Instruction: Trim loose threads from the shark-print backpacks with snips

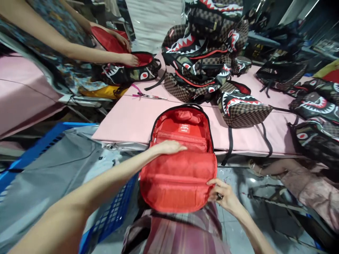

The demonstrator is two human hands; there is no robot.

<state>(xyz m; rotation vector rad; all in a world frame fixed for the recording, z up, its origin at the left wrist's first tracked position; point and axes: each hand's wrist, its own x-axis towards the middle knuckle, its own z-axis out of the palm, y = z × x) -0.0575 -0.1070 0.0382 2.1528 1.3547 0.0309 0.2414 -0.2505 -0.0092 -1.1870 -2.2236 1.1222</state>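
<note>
A backpack (pixel 182 165) lies unzipped in front of me, its red lining showing and its front panel folded down toward my lap. A white printed label (pixel 184 128) sits on the lining near the top. Reaching across the opening, my left hand (pixel 172 147) rests flat on the lining with its fingers stretched out. At the right edge of the folded-down panel, my right hand (pixel 222 193) pinches the rim between thumb and fingers. A small dark object shows at that hand; I cannot make out what it is.
The pink table (pixel 124 120) bears a pile of checkered shark-mouth backpacks (pixel 201 46), another such bag (pixel 243 109) and pink-handled scissors (pixel 149 96). At the left, a co-worker's hands (pixel 131 60) are in another bag. A blue crate (pixel 113 211) stands low at my left.
</note>
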